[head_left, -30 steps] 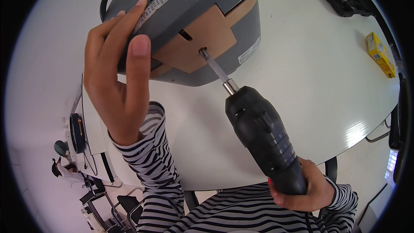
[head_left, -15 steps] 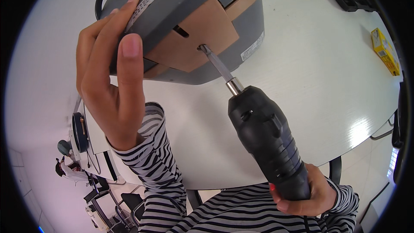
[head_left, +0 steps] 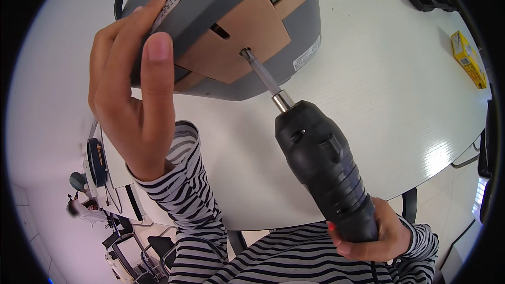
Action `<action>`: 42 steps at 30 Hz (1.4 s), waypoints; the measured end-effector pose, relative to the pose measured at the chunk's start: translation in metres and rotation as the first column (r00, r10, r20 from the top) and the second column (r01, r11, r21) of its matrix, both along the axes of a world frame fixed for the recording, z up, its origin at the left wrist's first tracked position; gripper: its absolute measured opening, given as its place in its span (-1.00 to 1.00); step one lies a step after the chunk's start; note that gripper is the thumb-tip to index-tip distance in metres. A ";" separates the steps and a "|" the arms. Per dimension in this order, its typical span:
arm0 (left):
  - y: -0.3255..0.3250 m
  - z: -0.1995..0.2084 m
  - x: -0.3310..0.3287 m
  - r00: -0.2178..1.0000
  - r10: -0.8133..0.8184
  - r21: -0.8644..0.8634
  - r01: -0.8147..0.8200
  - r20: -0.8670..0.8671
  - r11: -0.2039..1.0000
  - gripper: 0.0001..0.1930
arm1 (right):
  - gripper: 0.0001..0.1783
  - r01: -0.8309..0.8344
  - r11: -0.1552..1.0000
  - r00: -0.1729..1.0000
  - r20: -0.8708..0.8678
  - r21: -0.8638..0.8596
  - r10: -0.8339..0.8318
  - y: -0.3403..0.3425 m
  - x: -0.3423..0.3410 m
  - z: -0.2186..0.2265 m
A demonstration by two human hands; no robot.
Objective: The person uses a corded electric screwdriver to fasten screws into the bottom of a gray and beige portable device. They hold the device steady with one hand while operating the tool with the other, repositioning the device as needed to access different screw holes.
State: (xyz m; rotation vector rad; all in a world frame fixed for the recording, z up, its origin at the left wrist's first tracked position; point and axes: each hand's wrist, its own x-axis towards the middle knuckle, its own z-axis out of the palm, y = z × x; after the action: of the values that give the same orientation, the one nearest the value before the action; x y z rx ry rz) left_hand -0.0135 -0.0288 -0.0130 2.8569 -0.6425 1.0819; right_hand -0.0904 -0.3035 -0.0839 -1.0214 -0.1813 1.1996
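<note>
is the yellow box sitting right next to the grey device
No, the yellow box lies far off by the table's right edge, apart from the grey device.

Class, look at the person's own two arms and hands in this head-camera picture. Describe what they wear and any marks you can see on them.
Both arms wear long sleeves with narrow black and white stripes, the cuffs ending at the wrists. The left hand is bare, with no glove, ring or watch in view, and its nails look short and unpainted. The right hand is bare too, and one nail shows red polish.
</note>
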 end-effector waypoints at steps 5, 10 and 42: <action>0.000 -0.001 0.001 1.000 -0.002 0.004 0.002 0.020 1.000 -0.62 | -0.67 0.071 0.997 0.997 0.005 -0.033 -0.071 0.007 0.000 0.006; 0.000 -0.003 0.003 1.000 0.001 -0.052 0.000 0.025 0.999 -0.59 | -0.69 0.075 0.997 0.996 0.044 -0.027 -0.074 0.006 -0.003 0.002; 0.002 -0.004 0.004 0.999 0.042 -0.009 -0.042 0.015 0.999 -0.53 | -0.73 0.146 0.989 0.989 -0.009 0.023 -0.145 0.014 -0.008 -0.002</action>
State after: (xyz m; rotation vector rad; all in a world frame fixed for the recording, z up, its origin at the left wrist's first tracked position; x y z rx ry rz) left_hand -0.0092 -0.0264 -0.0174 2.8705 -0.5804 1.1095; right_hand -0.0988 -0.2892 -0.0855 -0.9925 -0.1131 1.0660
